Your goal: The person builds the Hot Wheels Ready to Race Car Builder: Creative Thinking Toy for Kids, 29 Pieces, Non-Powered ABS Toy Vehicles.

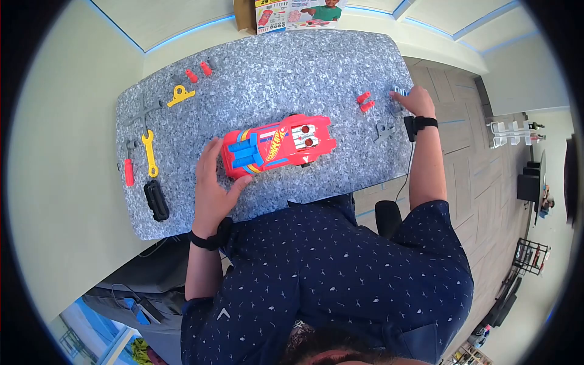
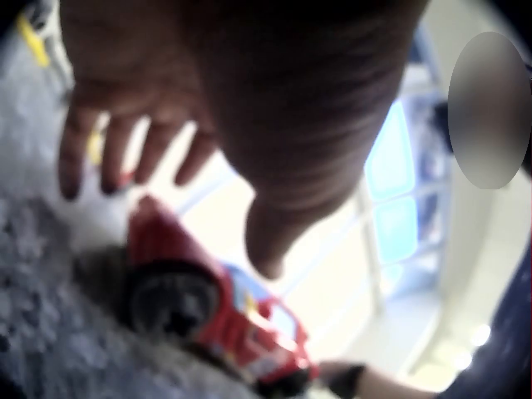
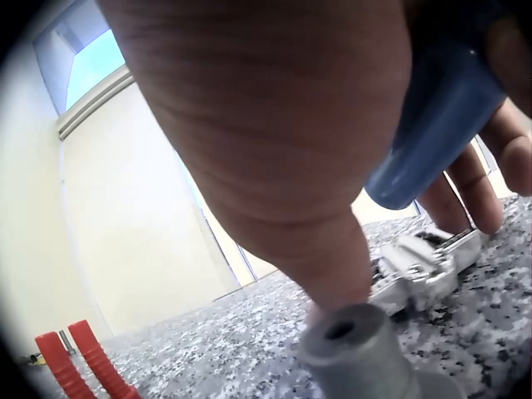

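A red toy car [image 1: 277,146] with blue seats and a Hot Wheels label lies in the middle of the speckled table. Beside its seat end is my left hand [image 1: 214,176], fingers extended and thumb spread near the car's side. My right hand [image 1: 421,102] is at the table's right edge. In the right wrist view its fingers curl around a blue rounded cylinder [image 3: 432,125], partly hidden by the palm. Just below the fingers lies a silver plastic part [image 3: 420,270]. A grey hollow-ended piece [image 3: 357,357] stands close to the thumb.
Two red pieces [image 1: 364,101] and a grey flat part [image 1: 384,131] lie at the right. Along the left are a yellow wrench [image 1: 149,153], a yellow bracket [image 1: 180,95], a grey cross-shaped piece [image 1: 146,113] and a black case [image 1: 156,201]. A printed box [image 1: 304,13] stands behind the table.
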`<state>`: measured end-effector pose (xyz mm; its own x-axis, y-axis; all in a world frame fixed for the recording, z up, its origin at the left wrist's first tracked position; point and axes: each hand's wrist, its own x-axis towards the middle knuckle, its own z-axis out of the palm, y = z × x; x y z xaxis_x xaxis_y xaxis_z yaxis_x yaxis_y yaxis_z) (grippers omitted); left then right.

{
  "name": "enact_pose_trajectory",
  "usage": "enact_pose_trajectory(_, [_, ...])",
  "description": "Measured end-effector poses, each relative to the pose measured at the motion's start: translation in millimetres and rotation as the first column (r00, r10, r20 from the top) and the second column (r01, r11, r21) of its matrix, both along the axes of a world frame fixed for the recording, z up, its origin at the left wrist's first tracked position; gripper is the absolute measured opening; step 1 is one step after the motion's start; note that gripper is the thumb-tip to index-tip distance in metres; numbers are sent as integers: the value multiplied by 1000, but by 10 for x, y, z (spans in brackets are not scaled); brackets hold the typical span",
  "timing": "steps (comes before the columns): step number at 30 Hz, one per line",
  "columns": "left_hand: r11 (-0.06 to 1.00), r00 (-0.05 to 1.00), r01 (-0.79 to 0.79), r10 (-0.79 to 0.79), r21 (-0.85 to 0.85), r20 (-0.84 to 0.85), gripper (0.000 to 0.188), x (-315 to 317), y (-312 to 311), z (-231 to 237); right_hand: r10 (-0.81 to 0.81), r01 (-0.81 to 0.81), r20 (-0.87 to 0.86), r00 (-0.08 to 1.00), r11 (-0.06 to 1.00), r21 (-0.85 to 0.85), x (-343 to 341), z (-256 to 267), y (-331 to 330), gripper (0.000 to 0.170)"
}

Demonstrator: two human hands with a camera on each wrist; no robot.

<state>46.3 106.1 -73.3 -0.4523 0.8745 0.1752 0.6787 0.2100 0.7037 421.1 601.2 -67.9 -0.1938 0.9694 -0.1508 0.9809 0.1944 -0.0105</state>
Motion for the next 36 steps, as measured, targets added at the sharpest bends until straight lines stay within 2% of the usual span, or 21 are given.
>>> enact_pose_trajectory(4, [998, 996, -68, 68, 0, 59, 96, -18, -12, 146, 41, -41, -10, 999, 999, 9, -25, 45, 6, 64])
enact_pose_trajectory(5, [998, 997, -57, 55, 40, 53, 96, -47, -6, 190, 159, -139, -144, 977, 981, 134, -96, 170, -101, 59])
enact_pose_trajectory(7, [993, 998, -47, 43, 108, 42, 94, -114, -26, 286, 424, -280, -350, 835, 875, 395, -268, 403, -474, 52])
enact_pose_trajectory(9, [992, 1000, -5, 6, 127, -6, 93, -105, 24, 441, 583, -426, -516, 627, 812, 400, -599, 748, -984, 50])
enact_pose_trajectory(10, [990, 999, 19, -15, 137, -32, 93, -88, 69, 504, 572, -488, -594, 565, 813, 318, -769, 875, -1265, 54])
enact_pose_trajectory(11, [989, 997, 54, -47, 137, -57, 93, -64, 111, 543, 625, -539, -620, 474, 763, 357, -927, 887, -1551, 56])
enact_pose_trajectory(13, [982, 988, 125, -111, 140, -105, 94, 9, 210, 596, 621, -649, -649, 440, 719, 249, -1223, 993, -2125, 65])
enact_pose_trajectory(14, [976, 984, 157, -143, 147, -105, 94, 56, 265, 594, 669, -700, -625, 402, 665, 262, -1325, 883, -2314, 71])
enact_pose_trajectory(15, [970, 979, 189, -174, 156, -106, 94, 105, 324, 577, 646, -722, -660, 383, 655, 222, -1439, 821, -2524, 71])
enact_pose_trajectory(16, [962, 973, 221, -205, 163, -107, 93, 137, 370, 554, 684, -767, -626, 374, 608, 205, -1527, 754, -2665, 74])
enact_pose_trajectory(18, [956, 964, 260, -249, 133, -98, 91, 169, 427, 474, 666, -802, -630, 400, 587, 112, -1662, 714, -2866, 78])
enact_pose_trajectory(21, [959, 962, 268, -261, 94, -74, 87, 139, 435, 378, 675, -808, -638, 370, 573, 139, -1761, 619, -2925, 82])
enact_pose_trajectory(24, [965, 967, 255, -252, 66, -41, 82, 47, 445, 303, 659, -817, -685, 311, 553, 161, -1779, 651, -2883, 78])
enact_pose_trajectory(27, [972, 972, 229, -225, 61, -59, 79, -31, 420, 207, 663, -784, -696, 277, 575, 235, -1700, 620, -2785, 71])
enact_pose_trajectory(30, [970, 965, 236, -227, 58, -134, 75, -106, 412, 173, 640, -743, -683, 351, 635, 214, -1579, 611, -2627, 64])
enact_pose_trajectory(31, [968, 959, 244, -233, 54, -163, 74, -126, 408, 167, 614, -718, -719, 326, 655, 234, -1540, 572, -2579, 64])
enact_pose_trajectory(36, [966, 952, 255, -243, 40, -183, 71, -190, 353, 203, 595, -674, -686, 418, 710, 205, -1334, 612, -2409, 61])
